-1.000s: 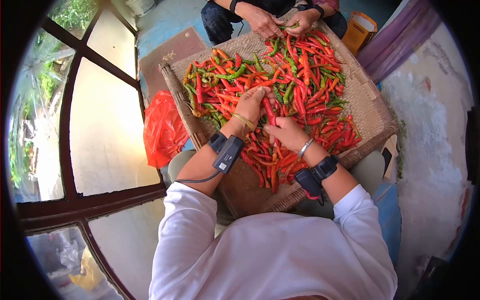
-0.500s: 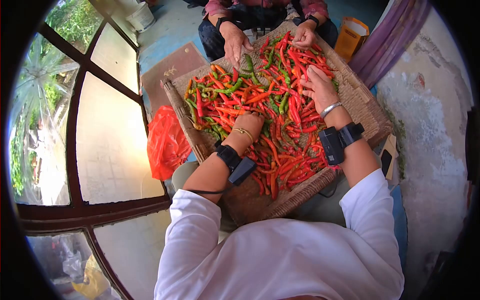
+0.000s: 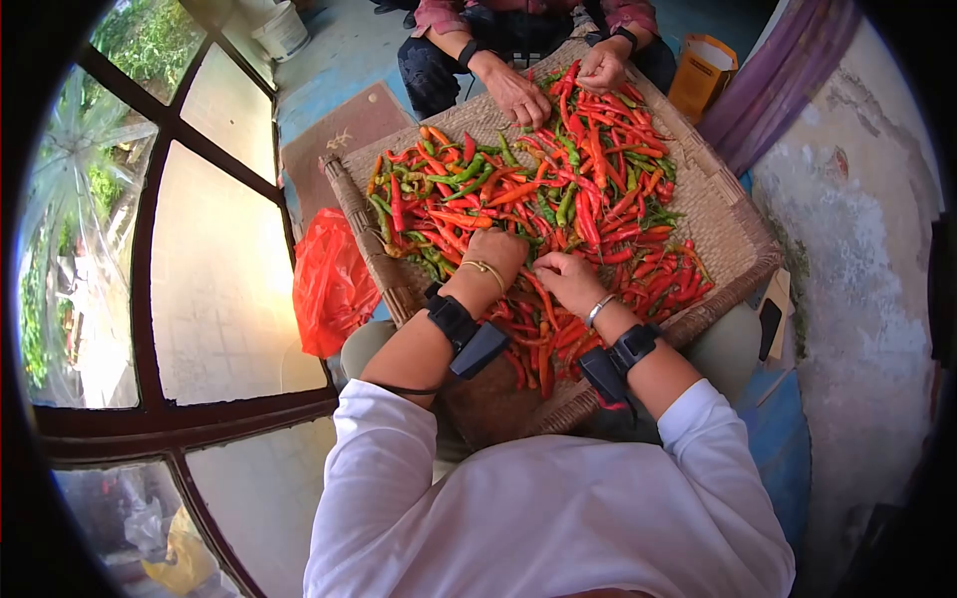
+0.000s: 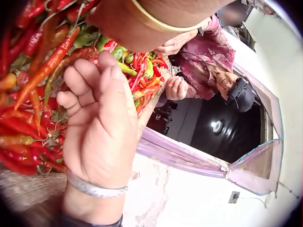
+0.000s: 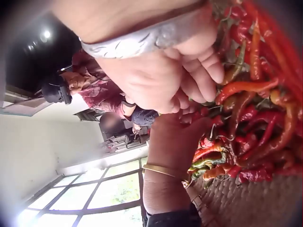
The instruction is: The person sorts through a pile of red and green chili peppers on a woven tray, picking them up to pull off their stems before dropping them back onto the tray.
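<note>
Red, orange and green chili peppers [image 3: 598, 149] lie piled on a woven tray [image 3: 733, 214]. My left hand [image 3: 496, 255], with a gold bracelet, is low over the middle of the pile; its fingertips are hidden in every view. Just to its right is my right hand [image 3: 570, 283], with a silver bangle. In the left wrist view the right hand [image 4: 102, 123] has bent fingers, with thumb and index tips close together; whether they pinch a stem cannot be told. The right wrist view shows my left hand [image 5: 170, 146] beside the right hand [image 5: 156, 78].
Across the tray, another person's hands [image 3: 513, 98] are at the pile's far edge. A red plastic bag [image 3: 329, 284] lies left of the tray, beside the windows. An orange box [image 3: 701, 75] stands at the far right, near a purple curtain [image 3: 788, 85].
My right hand has come back from the far right of the pile to beside my left hand. The long red pepper between my hands earlier is gone from there. The other person's hand moved right.
</note>
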Available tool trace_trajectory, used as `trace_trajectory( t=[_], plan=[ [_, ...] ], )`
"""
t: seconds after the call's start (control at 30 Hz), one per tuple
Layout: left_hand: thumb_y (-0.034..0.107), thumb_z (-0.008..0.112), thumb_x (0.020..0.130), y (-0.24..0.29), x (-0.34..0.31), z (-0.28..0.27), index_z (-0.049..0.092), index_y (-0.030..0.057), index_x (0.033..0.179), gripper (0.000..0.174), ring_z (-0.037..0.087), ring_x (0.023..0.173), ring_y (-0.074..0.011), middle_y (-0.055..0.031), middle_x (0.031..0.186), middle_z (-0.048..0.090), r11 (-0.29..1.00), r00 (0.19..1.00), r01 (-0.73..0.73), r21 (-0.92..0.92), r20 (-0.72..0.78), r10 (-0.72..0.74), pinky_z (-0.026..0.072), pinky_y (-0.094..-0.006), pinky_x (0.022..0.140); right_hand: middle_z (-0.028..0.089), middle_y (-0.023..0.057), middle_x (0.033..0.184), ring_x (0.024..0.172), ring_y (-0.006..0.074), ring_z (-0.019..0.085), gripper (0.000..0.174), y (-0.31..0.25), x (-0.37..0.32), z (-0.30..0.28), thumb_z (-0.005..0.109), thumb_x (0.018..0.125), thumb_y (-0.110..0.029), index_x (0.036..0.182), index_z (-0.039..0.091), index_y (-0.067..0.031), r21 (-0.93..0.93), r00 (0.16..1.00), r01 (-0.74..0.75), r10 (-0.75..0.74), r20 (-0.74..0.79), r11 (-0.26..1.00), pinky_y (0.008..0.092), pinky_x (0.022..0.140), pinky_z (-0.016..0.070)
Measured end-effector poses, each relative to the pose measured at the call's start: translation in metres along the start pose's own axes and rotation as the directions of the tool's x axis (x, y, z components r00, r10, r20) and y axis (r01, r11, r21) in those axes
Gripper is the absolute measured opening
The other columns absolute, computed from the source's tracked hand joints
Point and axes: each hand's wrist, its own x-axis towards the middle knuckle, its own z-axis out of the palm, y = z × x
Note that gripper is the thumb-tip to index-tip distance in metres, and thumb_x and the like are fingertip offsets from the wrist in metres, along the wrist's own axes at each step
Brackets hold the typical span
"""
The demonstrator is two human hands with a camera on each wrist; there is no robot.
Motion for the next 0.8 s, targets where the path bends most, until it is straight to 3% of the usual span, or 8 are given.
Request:
trace_trajectory(
  t=[0.13, 0.2, 0.27, 0.3, 0.6, 0.67, 0.73, 0.8],
  plan=[
    [0.017, 0.064, 0.068, 0.006, -0.001, -0.003, 0.057, 0.0069, 0.091, 0.026, 0.06, 0.075, -0.0281, -0.0125, 0.083, 0.061, 0.971, 0.974, -0.015, -0.238, -0.223, -0.04, 0.0486, -0.0368, 0.063, 0.061, 0.0025, 0.074, 0.067, 0.0123, 0.058, 0.028, 0.013, 0.01, -0.002, 0.051, 0.084, -0.025, 0.096, 0.059, -0.0016, 0.071, 0.997, 0.074, -0.072, -0.026, 0.995, 0.0265, 0.059, 0.0462],
    [0.017, 0.065, 0.067, 0.008, 0.0, -0.005, 0.055, 0.0061, 0.093, 0.03, 0.06, 0.071, -0.0293, -0.0142, 0.08, 0.061, 0.92, 0.943, -0.055, -0.387, -0.322, -0.079, 0.0484, -0.0369, 0.061, 0.059, 0.0012, 0.069, 0.062, 0.0103, 0.056, 0.024, -0.004, 0.003, -0.009, 0.049, 0.086, -0.026, 0.09, 0.058, -0.0045, 0.451, 0.958, -0.284, 0.266, 0.104, 0.846, 0.0239, 0.052, 0.0435],
    [0.019, 0.066, 0.068, 0.009, 0.0, -0.008, 0.052, 0.0049, 0.099, 0.037, 0.06, 0.069, -0.0311, -0.0159, 0.072, 0.06, 0.808, 0.947, -0.12, -0.576, -0.31, -0.08, 0.0475, -0.037, 0.06, 0.057, 0.0007, 0.067, 0.059, 0.009, 0.054, 0.022, -0.016, -0.002, -0.013, 0.048, 0.086, -0.026, 0.087, 0.057, -0.0061, 0.608, 0.968, -0.245, 0.223, 0.113, 0.755, 0.022, 0.049, 0.0413],
    [0.019, 0.066, 0.068, 0.011, -0.001, -0.007, 0.052, 0.0049, 0.099, 0.037, 0.06, 0.069, -0.0311, -0.0159, 0.072, 0.06, 0.807, 0.947, -0.118, -0.579, -0.309, -0.083, 0.0475, -0.037, 0.06, 0.056, 0.0002, 0.065, 0.055, 0.0077, 0.052, 0.02, -0.018, -0.003, -0.013, 0.048, 0.087, -0.026, 0.085, 0.056, -0.0077, 0.746, 0.977, -0.204, 0.179, 0.115, 0.633, 0.0201, 0.046, 0.0391],
    [0.031, 0.067, 0.07, 0.007, -0.003, -0.013, 0.05, 0.0018, 0.104, 0.047, 0.06, 0.063, -0.0288, -0.0144, 0.065, 0.059, 0.771, 0.948, -0.179, -0.611, -0.317, -0.031, 0.0457, -0.0346, 0.056, 0.053, 0.0006, 0.061, 0.046, 0.0074, 0.048, 0.013, 0.0, 0.004, -0.023, 0.053, 0.084, -0.022, 0.083, 0.053, -0.009, 0.825, 0.973, -0.203, 0.204, 0.109, 0.528, 0.0186, 0.038, 0.0363],
    [0.04, 0.059, 0.076, -0.006, -0.007, -0.029, 0.056, 0.0028, 0.094, 0.041, 0.059, 0.064, -0.0305, -0.0123, 0.062, 0.06, 0.741, 0.917, -0.141, -0.657, -0.368, -0.151, 0.0463, -0.0371, 0.058, 0.054, 0.0009, 0.061, 0.046, 0.008, 0.048, 0.014, -0.004, 0.004, -0.035, 0.054, 0.084, -0.023, 0.082, 0.052, -0.0086, 0.818, 0.961, -0.232, 0.255, 0.108, 0.527, 0.0195, 0.039, 0.0373],
    [0.035, 0.058, 0.078, -0.026, -0.003, -0.027, 0.057, 0.0035, 0.094, 0.036, 0.06, 0.065, -0.0298, -0.0124, 0.065, 0.06, 0.799, 0.873, -0.042, -0.6, -0.411, -0.263, 0.0467, -0.0375, 0.059, 0.056, 0.002, 0.064, 0.051, 0.0095, 0.051, 0.016, 0.004, 0.01, -0.046, 0.054, 0.085, -0.024, 0.084, 0.054, -0.0079, 0.881, 0.979, -0.15, 0.193, 0.068, 0.449, 0.0222, 0.045, 0.041],
    [0.033, 0.059, 0.077, -0.036, 0.002, -0.023, 0.058, 0.0039, 0.094, 0.033, 0.06, 0.068, -0.0295, -0.0129, 0.07, 0.061, 0.855, 0.881, 0.039, -0.518, -0.385, -0.274, 0.047, -0.0376, 0.061, 0.06, 0.0046, 0.074, 0.062, 0.0116, 0.056, 0.02, 0.005, 0.014, -0.053, 0.053, 0.085, -0.026, 0.094, 0.054, -0.0072, 0.981, 0.998, 0.048, 0.036, -0.055, 0.189, 0.0257, 0.054, 0.0443]
  ],
)
